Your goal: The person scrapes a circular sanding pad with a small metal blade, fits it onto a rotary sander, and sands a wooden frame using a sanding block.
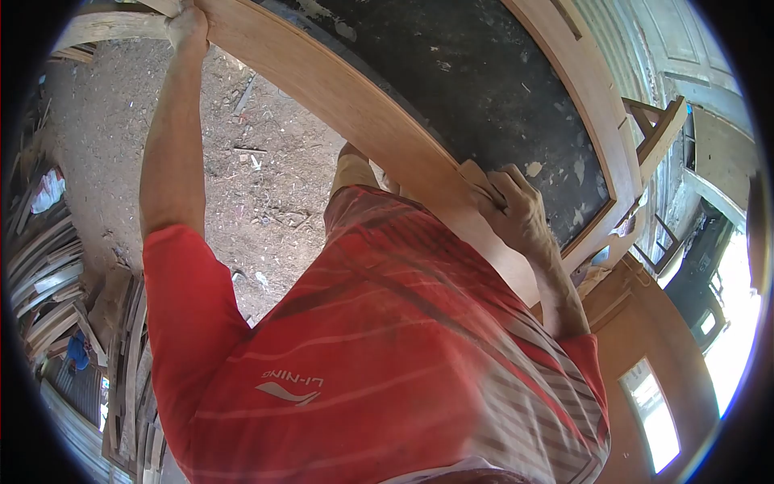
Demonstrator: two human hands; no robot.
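A long wooden frame (322,77) with a dark recessed panel (451,64) crosses the upper part of the head view. My left hand (188,31) is closed around the frame's far-left end, at the top edge of the view. On the near rail, my right hand (516,211) presses a small flat tan pad (477,179) against the wood. Its fingers are bent over the pad, which resembles folded sandpaper, though its exact kind cannot be made out. My body, in a red shirt, stands close to the near rail.
Stacked wood strips (52,274) lie at the left, with upright boards (129,363) below them. The dirt floor (266,169) is littered with scraps. At the lower right stands a wooden panel (645,323) with a rectangular opening. A wooden bracket (661,133) juts beside the frame.
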